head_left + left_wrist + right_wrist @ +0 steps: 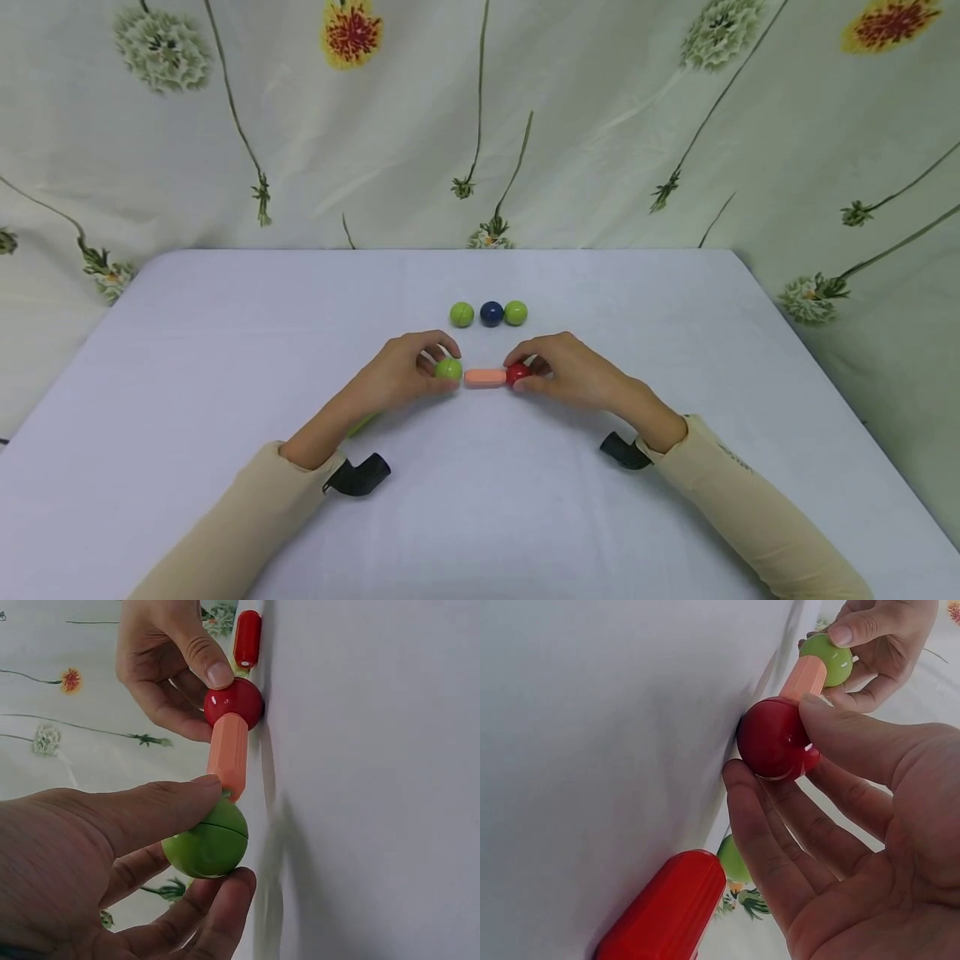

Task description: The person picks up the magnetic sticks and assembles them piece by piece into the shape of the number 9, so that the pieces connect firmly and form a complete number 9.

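Between thumb and fingers, my left hand (416, 367) holds a glossy green ball (206, 840) with a thin seam. A red ball (776, 739) is pinched in my right hand (573, 371). From the red ball an orange-pink ribbed stick (485, 378) extends leftward, its near end against that ball. The stick's other end lies right at the green ball; I cannot tell whether they are joined. Both hands are low over the white table, facing each other.
Farther back stand two green balls (462, 314) (516, 312) with a dark blue ball (492, 314) between them. A red stick (667, 907) lies by my right hand, hidden in the head view. Under my left forearm shows part of a green stick (363, 423).
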`<state>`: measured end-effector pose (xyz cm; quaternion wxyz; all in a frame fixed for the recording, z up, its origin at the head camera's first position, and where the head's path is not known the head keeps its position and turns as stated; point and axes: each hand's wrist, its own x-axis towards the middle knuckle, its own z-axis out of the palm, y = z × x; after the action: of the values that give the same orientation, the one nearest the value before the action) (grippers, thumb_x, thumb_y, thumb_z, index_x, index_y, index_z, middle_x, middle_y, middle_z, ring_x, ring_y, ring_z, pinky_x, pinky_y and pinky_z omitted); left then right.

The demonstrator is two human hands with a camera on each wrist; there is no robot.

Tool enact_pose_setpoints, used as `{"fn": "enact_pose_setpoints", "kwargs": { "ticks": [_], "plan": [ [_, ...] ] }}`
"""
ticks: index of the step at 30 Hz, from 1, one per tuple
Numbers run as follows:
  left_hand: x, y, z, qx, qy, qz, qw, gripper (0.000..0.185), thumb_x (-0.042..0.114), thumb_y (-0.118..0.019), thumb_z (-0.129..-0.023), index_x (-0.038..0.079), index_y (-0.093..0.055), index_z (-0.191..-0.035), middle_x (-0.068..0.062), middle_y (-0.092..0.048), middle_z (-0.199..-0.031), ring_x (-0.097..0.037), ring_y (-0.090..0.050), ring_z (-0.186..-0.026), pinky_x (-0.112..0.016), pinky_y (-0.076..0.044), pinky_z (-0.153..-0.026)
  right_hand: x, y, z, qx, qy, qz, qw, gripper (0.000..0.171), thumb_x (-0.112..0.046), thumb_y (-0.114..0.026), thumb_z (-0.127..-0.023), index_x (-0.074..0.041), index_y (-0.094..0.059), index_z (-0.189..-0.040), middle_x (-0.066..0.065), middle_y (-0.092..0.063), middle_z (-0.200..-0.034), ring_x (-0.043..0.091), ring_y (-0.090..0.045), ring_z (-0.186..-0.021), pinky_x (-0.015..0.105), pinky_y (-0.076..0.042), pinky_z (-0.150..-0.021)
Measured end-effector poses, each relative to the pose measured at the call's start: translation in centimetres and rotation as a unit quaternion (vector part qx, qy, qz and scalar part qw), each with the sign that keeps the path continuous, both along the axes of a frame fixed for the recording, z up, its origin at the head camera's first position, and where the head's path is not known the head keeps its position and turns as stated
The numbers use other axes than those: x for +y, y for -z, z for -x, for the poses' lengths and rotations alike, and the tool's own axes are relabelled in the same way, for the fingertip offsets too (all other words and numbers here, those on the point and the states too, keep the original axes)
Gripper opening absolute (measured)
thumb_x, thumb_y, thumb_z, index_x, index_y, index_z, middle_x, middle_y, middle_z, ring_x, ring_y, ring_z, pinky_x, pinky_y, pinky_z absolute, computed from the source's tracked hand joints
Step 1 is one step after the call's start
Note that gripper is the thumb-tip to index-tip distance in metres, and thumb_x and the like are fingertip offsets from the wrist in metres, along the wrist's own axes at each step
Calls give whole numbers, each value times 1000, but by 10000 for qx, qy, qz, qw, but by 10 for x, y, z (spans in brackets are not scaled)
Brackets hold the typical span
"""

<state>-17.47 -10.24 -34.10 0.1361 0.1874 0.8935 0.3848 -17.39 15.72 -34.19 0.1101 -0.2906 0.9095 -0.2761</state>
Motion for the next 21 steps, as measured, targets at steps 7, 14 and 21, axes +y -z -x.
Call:
{"fn": "enact_pose_setpoints", "kwargs": {
  "ticks": [7, 14, 21],
  "plan": [
    [3, 3, -2, 54, 73, 2, 10000, 30, 21, -76, -78, 17, -61, -104, -7, -61, -103, -17, -61, -87, -31, -51, -79, 0, 1, 1, -56, 57, 19, 10000, 28, -18, -69, -85, -17, -65, -112, -6, -67, -105, 12, -65, -94, 33, -52, -89],
    [6, 8, -1, 141, 0, 105, 9998, 31, 20, -77, -76, 16, -61, -103, -5, -62, -97, -15, -59, -81, -28, -48, -74, 1, 1, 1, 4, 53, -5, 10000, 28, -17, -69, -85, -15, -66, -112, -5, -67, -105, 13, -65, -93, 34, -51, -89],
    [8, 12, -2, 376, -105, 177, 9991, 33, 21, -79, -75, 15, -61, -102, -5, -62, -93, -14, -57, -74, -26, -46, -68, 0, 1, 1, 41, 30, -50, 10000, 28, -19, -69, -85, -16, -66, -113, -5, -67, -105, 12, -65, -94, 34, -52, -89]
  ]
}}
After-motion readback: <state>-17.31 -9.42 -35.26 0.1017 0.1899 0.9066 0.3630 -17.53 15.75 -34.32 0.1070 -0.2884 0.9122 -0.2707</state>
